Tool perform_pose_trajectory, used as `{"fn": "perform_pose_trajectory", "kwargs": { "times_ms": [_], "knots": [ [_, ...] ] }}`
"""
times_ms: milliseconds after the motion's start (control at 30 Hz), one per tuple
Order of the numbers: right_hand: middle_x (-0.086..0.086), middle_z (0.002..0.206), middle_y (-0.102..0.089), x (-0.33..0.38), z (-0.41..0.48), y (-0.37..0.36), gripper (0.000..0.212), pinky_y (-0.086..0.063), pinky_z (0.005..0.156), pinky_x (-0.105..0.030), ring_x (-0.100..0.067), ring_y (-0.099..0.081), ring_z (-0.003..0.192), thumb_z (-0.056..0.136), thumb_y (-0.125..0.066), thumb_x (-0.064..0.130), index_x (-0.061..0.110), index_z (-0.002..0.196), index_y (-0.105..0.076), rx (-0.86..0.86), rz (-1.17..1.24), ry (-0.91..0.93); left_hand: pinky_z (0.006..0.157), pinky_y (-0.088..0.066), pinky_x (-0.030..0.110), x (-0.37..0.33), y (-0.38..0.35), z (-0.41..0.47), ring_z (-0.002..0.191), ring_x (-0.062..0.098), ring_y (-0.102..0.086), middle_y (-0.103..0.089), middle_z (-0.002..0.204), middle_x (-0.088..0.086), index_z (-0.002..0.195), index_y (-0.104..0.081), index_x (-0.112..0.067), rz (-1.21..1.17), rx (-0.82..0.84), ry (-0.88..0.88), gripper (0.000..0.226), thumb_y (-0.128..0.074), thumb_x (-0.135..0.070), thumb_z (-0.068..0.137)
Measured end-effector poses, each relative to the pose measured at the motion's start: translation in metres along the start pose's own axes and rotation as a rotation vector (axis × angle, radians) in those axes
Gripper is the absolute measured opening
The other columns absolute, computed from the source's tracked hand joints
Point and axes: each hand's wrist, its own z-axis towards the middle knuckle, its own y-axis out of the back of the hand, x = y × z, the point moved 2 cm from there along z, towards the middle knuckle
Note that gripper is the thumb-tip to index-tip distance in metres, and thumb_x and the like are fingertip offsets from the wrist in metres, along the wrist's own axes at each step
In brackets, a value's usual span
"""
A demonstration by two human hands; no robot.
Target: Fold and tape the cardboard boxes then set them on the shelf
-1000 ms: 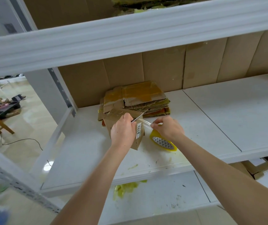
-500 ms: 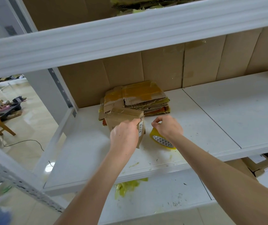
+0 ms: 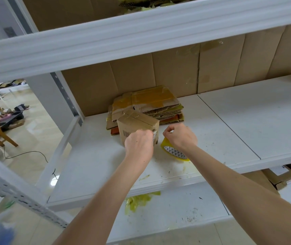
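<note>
Surface: white metal shelf board. On it stands a small brown cardboard box, upright; my left hand grips its near right corner. My right hand, fingers curled, sits just right of the box, above the yellow tape roll. Cannot tell whether it pinches tape.

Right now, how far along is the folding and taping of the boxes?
Done: the small brown cardboard box stands folded, tape across its top. In hand: the left hand grips it; the right hand curls above the yellow tape roll. Left: the flattened cardboard stack behind it.
</note>
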Motion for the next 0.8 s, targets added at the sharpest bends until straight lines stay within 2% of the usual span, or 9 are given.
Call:
{"fn": "perform_pose_trajectory", "kwargs": {
  "times_ms": [133,233,367,533,633,700,800],
  "knots": [
    [0.008,0.086,-0.065,0.004,0.000,0.003,0.018,-0.050,0.064,-0.029,-0.019,-0.060,0.080,0.091,-0.052,0.035,0.032,0.084,-0.069,-0.007,0.028,0.021,0.053,-0.035,0.030,0.000,0.001,0.004,0.070,0.024,-0.048,-0.055,0.080,0.002,0.104,-0.067,-0.021,-0.003,0.019,0.024,0.027,-0.053,-0.004,0.087],
    [0.010,0.081,-0.066,0.001,0.001,0.005,0.018,-0.043,0.059,-0.025,-0.013,-0.058,0.075,0.089,-0.056,0.033,0.029,0.075,-0.068,0.030,0.105,0.010,0.055,-0.038,0.031,0.002,-0.001,0.002,0.075,0.028,-0.057,-0.064,0.087,0.004,0.106,-0.068,-0.024,-0.068,-0.012,0.034,0.033,-0.050,-0.003,0.087],
    [0.006,0.075,-0.066,-0.006,0.004,0.005,0.020,-0.052,0.070,-0.033,-0.017,-0.060,0.077,0.083,-0.065,0.025,0.026,0.064,-0.066,0.110,0.322,-0.006,0.054,-0.039,0.030,0.005,-0.008,-0.002,0.079,0.028,-0.061,-0.066,0.090,0.004,0.109,-0.068,-0.025,-0.155,-0.048,0.034,0.034,-0.050,-0.004,0.089],
    [0.002,0.074,-0.065,-0.005,0.004,0.006,0.018,-0.050,0.070,-0.033,-0.016,-0.057,0.075,0.082,-0.070,0.022,0.025,0.064,-0.067,0.158,0.421,0.011,0.057,-0.038,0.029,0.007,-0.013,-0.002,0.078,0.027,-0.059,-0.067,0.090,0.003,0.106,-0.069,-0.027,-0.209,-0.054,0.051,0.033,-0.050,-0.007,0.089],
    [0.005,0.077,-0.067,-0.007,0.006,0.008,0.014,-0.048,0.069,-0.029,-0.013,-0.058,0.078,0.081,-0.073,0.023,0.023,0.067,-0.071,0.205,0.445,0.007,0.059,-0.042,0.032,0.023,-0.021,-0.004,0.082,0.028,-0.057,-0.064,0.091,0.004,0.106,-0.068,-0.025,-0.132,0.034,0.106,0.035,-0.048,-0.003,0.087],
    [0.006,0.077,-0.067,-0.015,0.008,0.010,0.016,-0.050,0.071,-0.031,-0.015,-0.059,0.079,0.083,-0.071,0.026,0.024,0.067,-0.069,0.137,0.432,-0.016,0.066,-0.047,0.035,0.030,-0.024,-0.008,0.091,0.031,-0.060,-0.066,0.100,0.006,0.117,-0.065,-0.029,-0.181,0.028,0.089,0.041,-0.047,-0.003,0.091],
    [0.007,0.083,-0.066,-0.024,0.011,0.009,0.020,-0.053,0.077,-0.037,-0.018,-0.060,0.082,0.085,-0.067,0.031,0.026,0.066,-0.065,0.003,0.377,-0.042,0.066,-0.048,0.034,0.021,-0.016,-0.016,0.085,0.029,-0.063,-0.068,0.098,0.007,0.124,-0.060,-0.025,-0.321,-0.096,-0.001,0.036,-0.047,-0.010,0.094]
  ]
}}
